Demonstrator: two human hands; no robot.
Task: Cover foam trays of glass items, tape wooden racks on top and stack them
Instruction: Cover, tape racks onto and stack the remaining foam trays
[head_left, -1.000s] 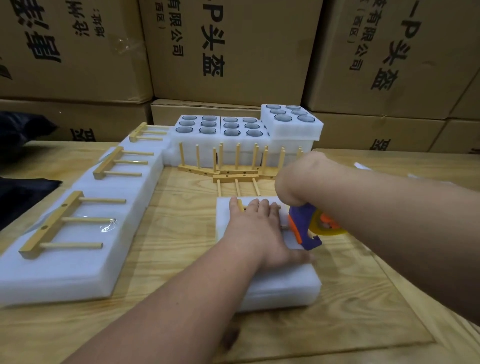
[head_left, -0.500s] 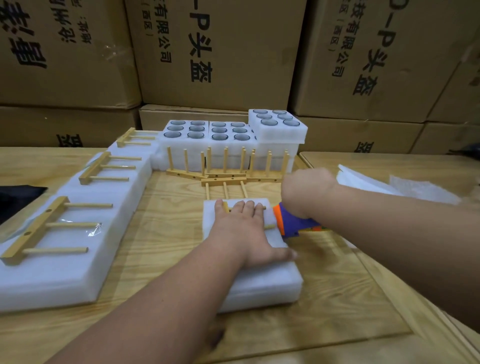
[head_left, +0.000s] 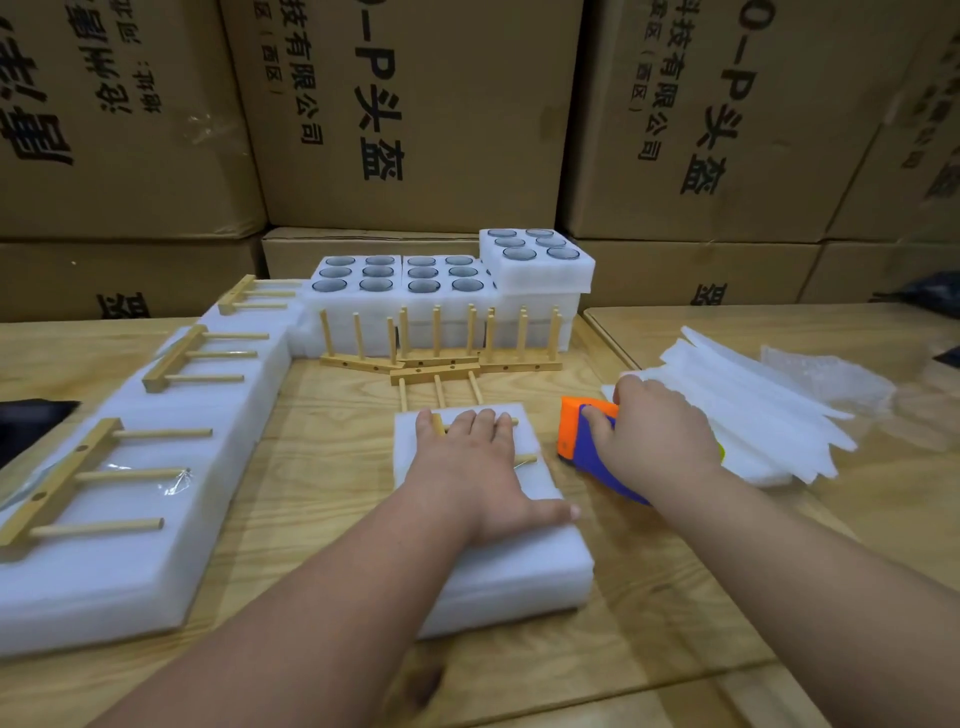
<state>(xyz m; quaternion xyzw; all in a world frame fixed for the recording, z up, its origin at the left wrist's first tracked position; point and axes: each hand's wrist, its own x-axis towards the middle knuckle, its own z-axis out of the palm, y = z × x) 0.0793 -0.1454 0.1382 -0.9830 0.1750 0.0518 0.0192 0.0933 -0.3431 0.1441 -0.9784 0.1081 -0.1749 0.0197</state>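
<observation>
while the right hand (head_left: 657, 434) is gripping the orange-and-purple tape dispenser (head_left: 589, 452) just right of the covered foam tray (head_left: 509, 566), the left hand (head_left: 475, 467) is pressing flat, fingers spread, on a wooden rack (head_left: 524, 460) lying atop that tray, mid-table (head_left: 322, 499).

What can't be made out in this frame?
- Head view: the rack under the left hand is mostly covered by it.
- Tape roll: hidden behind the right hand; only the dispenser shows.
- Contents of the covered tray: hidden by foam.
- Black item: cut off at the left edge.
</observation>
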